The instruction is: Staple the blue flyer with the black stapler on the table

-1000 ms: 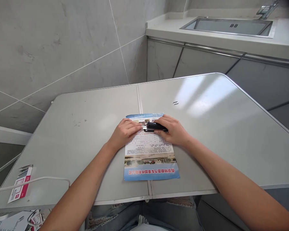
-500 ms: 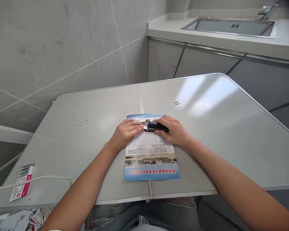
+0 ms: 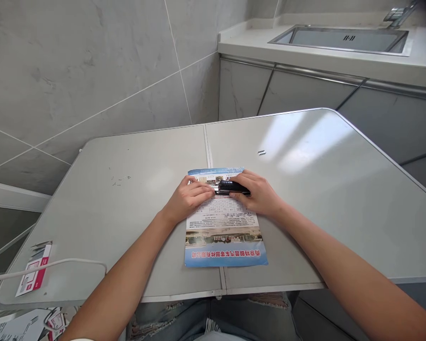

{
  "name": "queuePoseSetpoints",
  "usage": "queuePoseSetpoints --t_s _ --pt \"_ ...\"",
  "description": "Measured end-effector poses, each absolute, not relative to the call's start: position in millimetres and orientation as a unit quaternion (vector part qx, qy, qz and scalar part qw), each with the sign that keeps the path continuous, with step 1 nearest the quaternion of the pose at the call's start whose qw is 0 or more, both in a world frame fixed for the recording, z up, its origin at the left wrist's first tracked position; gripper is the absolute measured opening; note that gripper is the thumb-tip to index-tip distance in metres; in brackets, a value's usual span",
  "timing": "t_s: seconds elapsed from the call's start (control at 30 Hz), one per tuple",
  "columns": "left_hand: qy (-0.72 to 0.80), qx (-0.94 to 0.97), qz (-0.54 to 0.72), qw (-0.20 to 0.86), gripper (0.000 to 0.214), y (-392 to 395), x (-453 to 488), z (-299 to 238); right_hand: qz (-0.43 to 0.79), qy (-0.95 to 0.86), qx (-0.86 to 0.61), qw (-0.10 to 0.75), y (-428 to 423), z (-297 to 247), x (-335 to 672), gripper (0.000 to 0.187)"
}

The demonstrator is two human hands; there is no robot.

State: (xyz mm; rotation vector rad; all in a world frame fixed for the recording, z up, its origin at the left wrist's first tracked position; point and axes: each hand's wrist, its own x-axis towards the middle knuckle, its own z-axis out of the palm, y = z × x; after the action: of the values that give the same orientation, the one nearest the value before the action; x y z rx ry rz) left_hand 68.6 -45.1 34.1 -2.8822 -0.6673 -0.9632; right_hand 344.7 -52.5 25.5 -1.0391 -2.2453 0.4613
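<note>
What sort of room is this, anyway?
Probably a kitchen or utility room: a metal sink with a tap sits in a white counter, above a row of cabinets.

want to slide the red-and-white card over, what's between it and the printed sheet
In the head view, the white cable, which also crosses the card, then the left forearm, then tabletop up to the printed sheet.

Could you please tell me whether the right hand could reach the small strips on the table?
Probably yes: nothing visible lies between the right hand and the strips, though it holds the black stapler.
</note>
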Motion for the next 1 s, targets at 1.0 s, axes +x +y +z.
queuePoseSetpoints --t_s 1.0 --pt "-0.232 -0.892 -0.360 -0.142 0.012 -41.1 67.6 24.2 0.169 -0.883 -0.331 0.286 -53.8 31.6 345.5 0.021"
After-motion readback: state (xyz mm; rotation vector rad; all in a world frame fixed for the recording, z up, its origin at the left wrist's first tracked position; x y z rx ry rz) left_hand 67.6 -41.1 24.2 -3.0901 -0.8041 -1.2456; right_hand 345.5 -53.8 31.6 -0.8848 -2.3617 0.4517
